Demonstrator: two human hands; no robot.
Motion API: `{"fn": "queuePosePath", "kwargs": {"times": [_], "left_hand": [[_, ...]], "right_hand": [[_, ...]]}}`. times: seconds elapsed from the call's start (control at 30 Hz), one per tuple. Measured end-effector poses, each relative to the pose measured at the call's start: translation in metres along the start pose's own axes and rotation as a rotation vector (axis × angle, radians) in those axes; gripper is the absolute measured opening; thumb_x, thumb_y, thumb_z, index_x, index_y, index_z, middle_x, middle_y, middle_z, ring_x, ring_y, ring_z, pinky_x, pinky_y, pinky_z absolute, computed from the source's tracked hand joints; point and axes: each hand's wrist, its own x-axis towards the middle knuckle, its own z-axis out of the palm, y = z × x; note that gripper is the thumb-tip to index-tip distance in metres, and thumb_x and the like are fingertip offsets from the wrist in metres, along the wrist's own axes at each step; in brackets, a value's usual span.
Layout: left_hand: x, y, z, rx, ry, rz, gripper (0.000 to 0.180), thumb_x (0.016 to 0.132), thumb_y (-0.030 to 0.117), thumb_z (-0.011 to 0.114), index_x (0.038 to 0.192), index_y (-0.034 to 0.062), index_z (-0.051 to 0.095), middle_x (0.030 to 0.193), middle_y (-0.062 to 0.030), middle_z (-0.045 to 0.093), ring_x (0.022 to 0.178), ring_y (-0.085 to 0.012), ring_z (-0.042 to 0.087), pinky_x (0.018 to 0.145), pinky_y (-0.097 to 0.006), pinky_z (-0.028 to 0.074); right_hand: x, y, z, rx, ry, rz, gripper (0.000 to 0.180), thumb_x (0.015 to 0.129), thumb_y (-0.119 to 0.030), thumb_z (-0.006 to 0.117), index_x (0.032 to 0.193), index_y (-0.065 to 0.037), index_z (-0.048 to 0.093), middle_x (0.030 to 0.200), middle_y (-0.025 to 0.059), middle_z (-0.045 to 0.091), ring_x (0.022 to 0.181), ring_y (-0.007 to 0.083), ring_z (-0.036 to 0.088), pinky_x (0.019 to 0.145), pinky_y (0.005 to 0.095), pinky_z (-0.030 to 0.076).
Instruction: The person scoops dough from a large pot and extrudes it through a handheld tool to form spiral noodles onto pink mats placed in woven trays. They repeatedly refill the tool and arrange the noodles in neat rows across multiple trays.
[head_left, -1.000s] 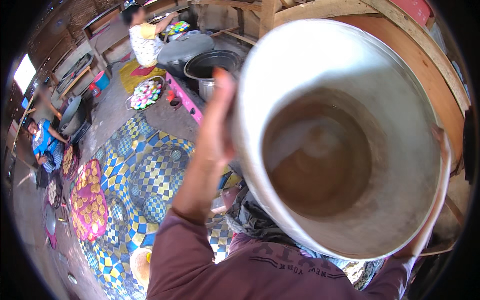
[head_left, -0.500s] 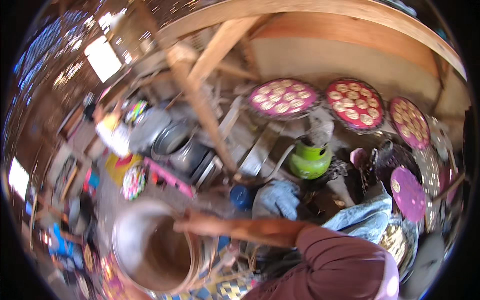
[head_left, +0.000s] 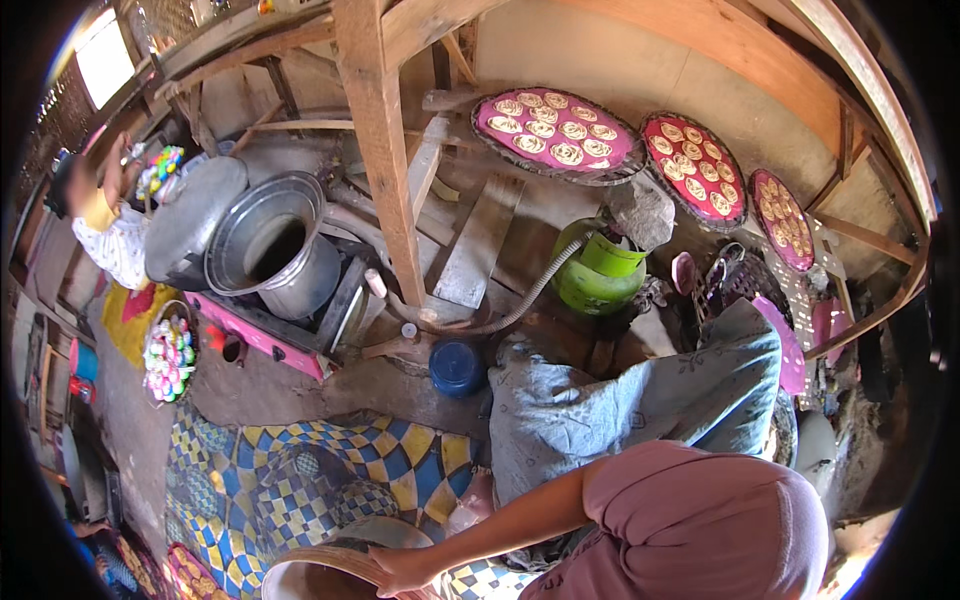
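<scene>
Starting at nine o'clock, a small basket (head_left: 170, 355) of coloured sweets is seen on the floor. A big metal pot (head_left: 275, 250) is seen at ten o'clock on a pink stove (head_left: 262, 335), dark inside, its contents hidden, with a lid (head_left: 190, 225) leaned against it. At seven o'clock a wide pale basin (head_left: 318, 577) is held low over the chequered mat (head_left: 300, 480), its rim gripped by the right hand (head_left: 400, 570) with fingers closed. Its inside is cut off by the frame, and the left hand is not seen. Lowering the basin is judged the step in hand, so a level, steady release would be called for. Toward one o'clock, three round trays (head_left: 560, 130) of pale spiral cakes are leaned against the wall.
</scene>
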Motion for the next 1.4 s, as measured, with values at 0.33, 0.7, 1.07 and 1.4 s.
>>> {"fn": "queuePosePath", "kwargs": {"times": [0.33,0.7,1.07,1.4], "left_hand": [[0.031,0.049,0.093,0.538,0.104,0.400,0.044,0.093,0.032,0.056,0.124,0.0008,0.053,0.122,-0.0141,0.056,0.109,-0.0278,0.055,0.099,-0.039,0.041],[-0.096,0.152,0.282,0.579,-0.126,1.052,0.041,0.091,0.026,0.061,0.122,-0.0006,0.053,0.121,-0.0163,0.056,0.108,-0.0318,0.055,0.099,-0.042,0.042],[-0.200,0.281,0.433,0.558,-0.345,1.666,0.039,0.089,0.019,0.066,0.120,-0.0020,0.053,0.119,-0.0185,0.055,0.106,-0.0358,0.055,0.098,-0.045,0.042],[-0.382,0.180,0.645,0.291,-1.558,1.690,0.047,0.073,0.003,0.070,0.119,0.0025,0.056,0.129,-0.0144,0.051,0.121,-0.0333,0.048,0.104,-0.043,0.036]], "right_hand": [[-0.032,-0.026,-0.106,-0.061,0.067,-0.135,0.045,0.086,-0.037,0.066,0.107,0.001,0.054,0.095,0.0126,0.060,0.088,0.0176,0.055,0.076,0.0348,0.047],[-0.432,-0.033,-0.301,0.106,0.847,-0.480,0.049,0.092,-0.032,0.066,0.127,-0.001,0.050,0.107,0.0089,0.063,0.096,0.0143,0.057,0.087,0.0309,0.047],[-0.782,0.127,-0.186,0.318,2.197,-0.180,0.043,0.091,-0.033,0.066,0.119,-0.001,0.060,0.106,0.0125,0.067,0.088,0.0199,0.067,0.078,0.0328,0.053],[-0.686,0.256,0.083,0.674,2.733,0.555,0.022,0.090,-0.020,0.063,0.093,0.001,0.068,0.090,0.0136,0.070,0.084,0.0201,0.067,0.075,0.0332,0.052]]}}
